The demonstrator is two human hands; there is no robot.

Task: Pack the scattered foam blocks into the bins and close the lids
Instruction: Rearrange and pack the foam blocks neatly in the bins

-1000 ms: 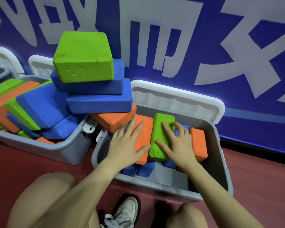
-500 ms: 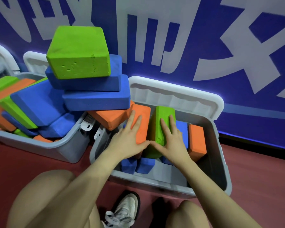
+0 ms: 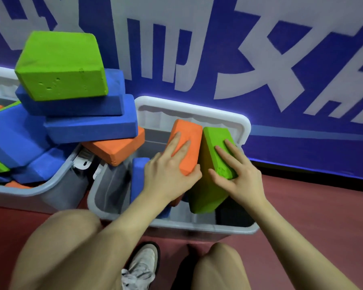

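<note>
Foam blocks fill the picture from 9 o'clock inward: a heaped left bin [image 3: 50, 190] carries a big green block [image 3: 61, 68] on top of two stacked blue blocks [image 3: 88, 120], with a tilted orange block [image 3: 117, 148] jutting over its rim toward the right bin [image 3: 208, 228]. That grey bin sits at the centre on the red floor [image 3: 323, 216], its white lid [image 3: 189, 114] standing open against the blue wall [image 3: 302, 143] at 12 o'clock. Inside it, a blue block [image 3: 138, 174] stands upright at the left. The left hand [image 3: 172, 170] holds an orange block [image 3: 187, 146], fingers flat on its face and thumb hooked under its near end. Just beside it, the right hand [image 3: 239, 174] holds a green block [image 3: 210, 181] the same way, tilted on edge. A white shoe [image 3: 140, 266] shows at 6 o'clock.
</note>
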